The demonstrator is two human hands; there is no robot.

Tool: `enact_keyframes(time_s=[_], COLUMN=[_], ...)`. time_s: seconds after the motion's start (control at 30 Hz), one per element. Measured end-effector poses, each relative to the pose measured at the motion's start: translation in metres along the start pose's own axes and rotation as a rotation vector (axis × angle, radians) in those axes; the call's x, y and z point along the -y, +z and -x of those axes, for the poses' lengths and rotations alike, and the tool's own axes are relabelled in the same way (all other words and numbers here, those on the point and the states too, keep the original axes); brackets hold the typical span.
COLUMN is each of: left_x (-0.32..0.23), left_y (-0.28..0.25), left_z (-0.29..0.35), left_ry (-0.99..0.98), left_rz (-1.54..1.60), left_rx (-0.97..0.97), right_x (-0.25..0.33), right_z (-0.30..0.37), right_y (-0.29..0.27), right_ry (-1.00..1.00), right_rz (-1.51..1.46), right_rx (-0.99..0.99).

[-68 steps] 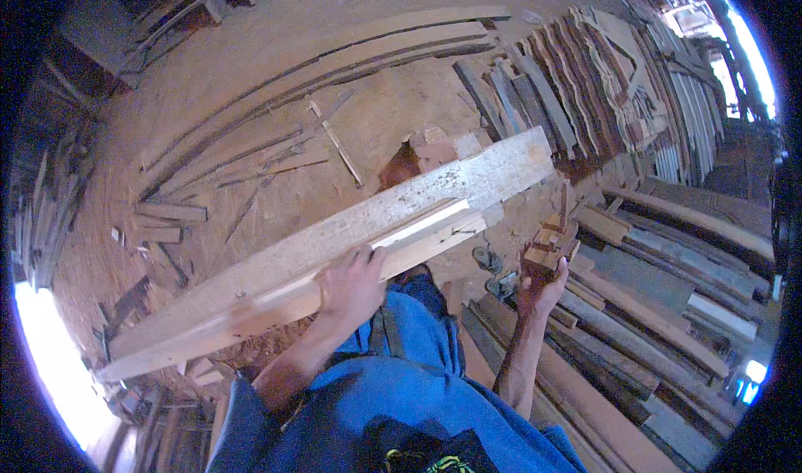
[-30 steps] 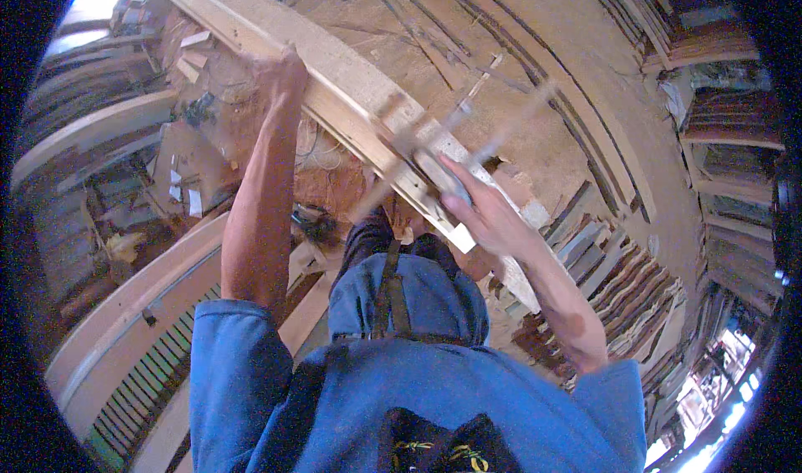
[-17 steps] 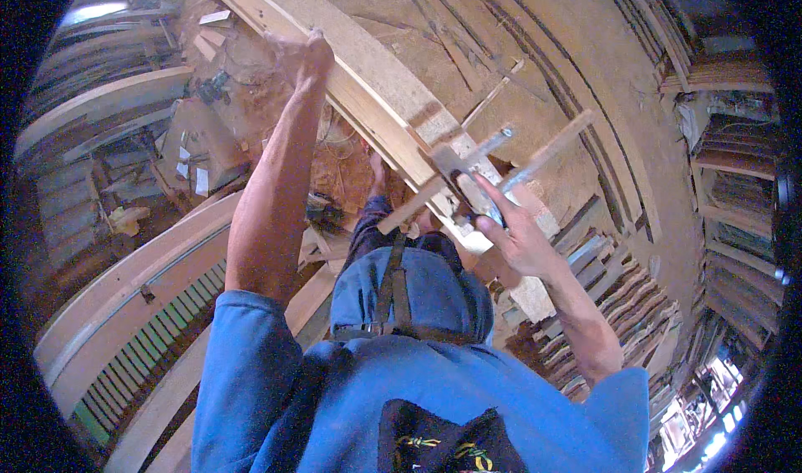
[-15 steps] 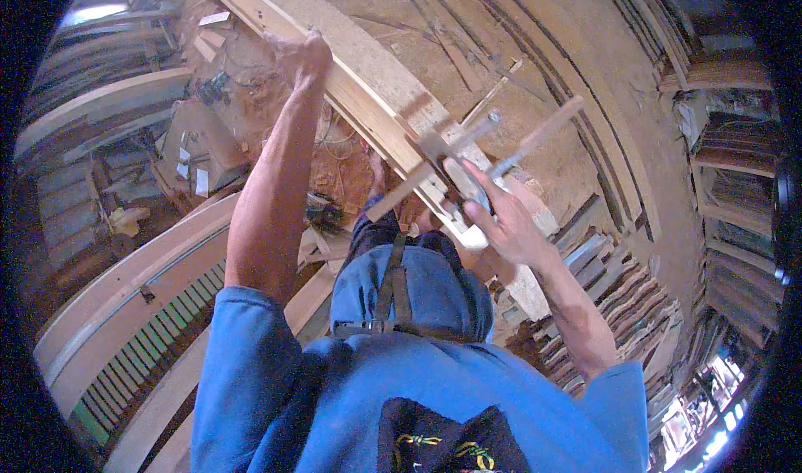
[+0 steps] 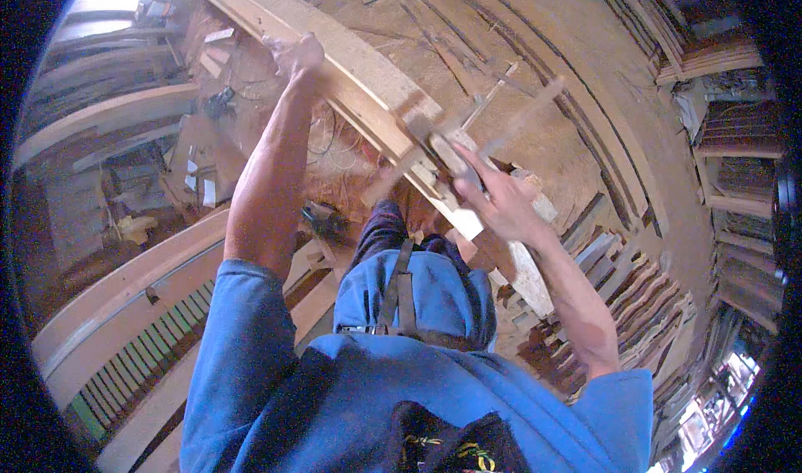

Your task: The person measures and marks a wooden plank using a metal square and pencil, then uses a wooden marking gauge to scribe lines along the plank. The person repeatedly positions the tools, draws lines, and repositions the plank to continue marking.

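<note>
A long pale wooden plank [image 5: 368, 80] runs diagonally from the upper left toward the lower right in front of me. My left hand [image 5: 292, 55] grips its edge far out, arm stretched forward. My right hand [image 5: 493, 202] is closed on a wooden marking gauge [image 5: 443, 151] with thin crossed stems, pressed against the plank near its middle. The gauge is motion-blurred. My blue shirt and trousers fill the lower part of the view.
Sawdust-covered floor [image 5: 535, 64] with loose slats lies beyond the plank. Stacked timber pieces [image 5: 618, 281] stand at the right, shelves of boards [image 5: 735, 114] at the far right. A long curved wooden beam [image 5: 125, 281] and a green slatted panel sit at the left.
Since 2.3 s ago I have turned, so the plank now slopes the other way. In the last second my right hand has shifted the gauge slightly along the plank; my left hand keeps its grip.
</note>
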State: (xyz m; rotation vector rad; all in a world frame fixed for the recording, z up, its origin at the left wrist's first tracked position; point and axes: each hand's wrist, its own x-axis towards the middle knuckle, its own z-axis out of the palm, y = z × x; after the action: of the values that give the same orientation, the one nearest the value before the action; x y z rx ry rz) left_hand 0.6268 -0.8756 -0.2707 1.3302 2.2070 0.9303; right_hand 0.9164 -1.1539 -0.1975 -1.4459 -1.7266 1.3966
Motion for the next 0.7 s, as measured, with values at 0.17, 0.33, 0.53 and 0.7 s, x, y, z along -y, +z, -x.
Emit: enact_keyframes(time_s=[0.17,0.33,0.53,0.7], left_x=[0.003,0.005,-0.003,-0.003], left_y=[0.006,0.01,0.005,-0.001], left_z=[-0.014,-0.026,-0.008,-0.004], left_ry=[-0.041,0.012,-0.048,0.073], left_rz=[-0.034,-0.254,0.029,0.12], left_rx=[-0.01,-0.058,-0.026,-0.072], right_x=[0.013,0.002,-0.039,-0.109], right_z=[-0.091,-0.092,0.007,0.164], right_y=[0.019,0.025,-0.007,-0.036], right_ry=[-0.123,-0.094,0.298,0.171], right_rz=[0.035,0.007,-0.7,-1.052], right_rx=[-0.044,-0.075,-0.432,-1.069])
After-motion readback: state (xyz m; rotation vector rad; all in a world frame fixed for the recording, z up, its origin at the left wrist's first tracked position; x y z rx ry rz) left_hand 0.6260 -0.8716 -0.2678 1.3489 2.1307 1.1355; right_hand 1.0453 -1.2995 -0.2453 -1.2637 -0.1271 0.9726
